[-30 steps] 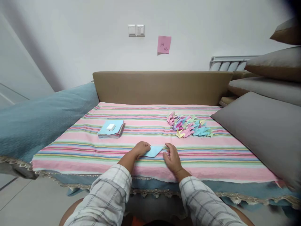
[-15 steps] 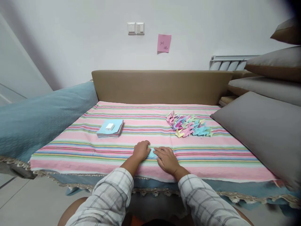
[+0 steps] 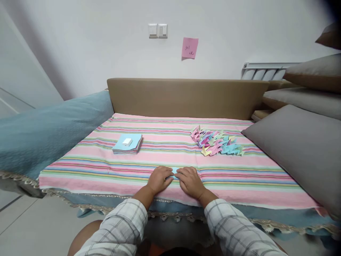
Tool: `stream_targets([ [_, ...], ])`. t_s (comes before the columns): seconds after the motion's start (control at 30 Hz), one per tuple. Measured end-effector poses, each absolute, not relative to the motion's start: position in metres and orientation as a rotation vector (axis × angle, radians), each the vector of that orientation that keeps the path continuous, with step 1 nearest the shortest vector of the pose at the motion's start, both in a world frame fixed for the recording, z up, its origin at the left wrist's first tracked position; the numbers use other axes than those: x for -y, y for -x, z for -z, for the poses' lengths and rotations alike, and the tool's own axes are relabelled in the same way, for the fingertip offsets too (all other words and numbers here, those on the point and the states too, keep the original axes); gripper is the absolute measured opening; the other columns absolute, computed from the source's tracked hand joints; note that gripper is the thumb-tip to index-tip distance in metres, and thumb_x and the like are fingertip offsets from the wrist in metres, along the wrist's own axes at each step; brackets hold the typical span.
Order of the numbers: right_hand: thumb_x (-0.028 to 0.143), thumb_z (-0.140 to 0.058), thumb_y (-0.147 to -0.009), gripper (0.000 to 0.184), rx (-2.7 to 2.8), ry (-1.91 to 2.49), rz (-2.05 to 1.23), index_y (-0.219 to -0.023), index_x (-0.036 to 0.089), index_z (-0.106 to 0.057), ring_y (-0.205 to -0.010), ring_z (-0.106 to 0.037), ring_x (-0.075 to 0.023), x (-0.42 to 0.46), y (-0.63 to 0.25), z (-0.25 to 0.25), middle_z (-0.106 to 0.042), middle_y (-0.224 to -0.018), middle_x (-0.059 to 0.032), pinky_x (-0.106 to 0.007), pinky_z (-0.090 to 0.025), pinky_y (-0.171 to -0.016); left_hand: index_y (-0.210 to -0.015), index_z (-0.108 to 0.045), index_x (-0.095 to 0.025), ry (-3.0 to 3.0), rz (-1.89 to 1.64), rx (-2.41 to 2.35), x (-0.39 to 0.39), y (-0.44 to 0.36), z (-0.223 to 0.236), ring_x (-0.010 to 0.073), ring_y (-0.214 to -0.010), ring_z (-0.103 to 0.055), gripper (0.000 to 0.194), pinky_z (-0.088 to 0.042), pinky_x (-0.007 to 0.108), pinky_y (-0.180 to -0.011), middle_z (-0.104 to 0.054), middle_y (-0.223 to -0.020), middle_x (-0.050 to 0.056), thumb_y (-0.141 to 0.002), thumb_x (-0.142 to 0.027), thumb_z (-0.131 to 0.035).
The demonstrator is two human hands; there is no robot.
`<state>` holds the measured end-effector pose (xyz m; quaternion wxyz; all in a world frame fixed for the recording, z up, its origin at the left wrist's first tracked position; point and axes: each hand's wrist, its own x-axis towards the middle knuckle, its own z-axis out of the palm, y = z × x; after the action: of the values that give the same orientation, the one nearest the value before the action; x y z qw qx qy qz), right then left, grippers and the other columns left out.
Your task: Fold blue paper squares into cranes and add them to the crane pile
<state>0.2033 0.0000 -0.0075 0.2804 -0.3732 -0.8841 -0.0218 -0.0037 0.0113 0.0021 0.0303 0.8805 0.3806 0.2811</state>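
Left hand (image 3: 159, 180) and right hand (image 3: 190, 182) almost touching, fingertips down on the blue paper (image 3: 175, 170) between them; whether they pinch it, can't tell. Even pressure and matched edges should keep the fold crisp. Under the paper, striped cloth (image 3: 162, 151); beyond it, brown backrest (image 3: 183, 97), then pale wall (image 3: 218, 39); to its right, grey cushion (image 3: 298, 135).

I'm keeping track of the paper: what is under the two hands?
Light-blue paper lies under the left hand and right hand, on the striped cloth. Only a small part shows between them; they cover the rest, hiding its full outline.
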Motion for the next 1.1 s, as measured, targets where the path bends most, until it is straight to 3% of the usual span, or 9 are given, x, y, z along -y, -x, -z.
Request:
stream_targets([
  [0.33, 0.011, -0.05, -0.078, 0.02, 2.316, 0.982, -0.126, -0.09, 0.021, -0.062, -0.093, -0.052, -0.0187, -0.002, -0.203, 0.009, -0.063, -0.098, -0.0038, -0.034, -0.033, -0.084, -0.086, -0.07, -0.027, -2.689, -0.861, -1.195, -0.011, 0.004, 0.0, 0.0197, -0.096, -0.058, 0.015, -0.042, 0.037, -0.086, -0.066, -0.105, 0.003, -0.078, -0.029, -0.058],
  [0.6, 0.024, -0.057, -0.079, 0.011, 2.291, 1.09, -0.283, -0.088, 0.022, -0.064, -0.088, -0.053, -0.0174, -0.009, -0.201, 0.0, -0.061, -0.093, -0.0025, -0.031, -0.038, -0.08, -0.08, -0.069, -0.025, -2.617, -0.851, -1.232, -0.013, 0.001, -0.002, 0.0189, -0.094, -0.06, 0.009, -0.042, 0.035, -0.085, -0.068, -0.101, 0.002, -0.073, -0.027, -0.063],
  [1.1, 0.025, -0.056, -0.08, 0.011, 2.2, 1.239, -0.326, -0.072, 0.02, -0.062, -0.081, -0.052, -0.0151, -0.013, -0.189, -0.002, -0.058, -0.084, -0.0016, -0.027, -0.038, -0.075, -0.069, -0.063, -0.019, -2.516, -0.937, -1.316, -0.011, -0.005, -0.004, 0.0183, -0.088, -0.061, 0.009, -0.043, 0.035, -0.084, -0.07, -0.096, 0.004, -0.076, -0.022, -0.058],
])
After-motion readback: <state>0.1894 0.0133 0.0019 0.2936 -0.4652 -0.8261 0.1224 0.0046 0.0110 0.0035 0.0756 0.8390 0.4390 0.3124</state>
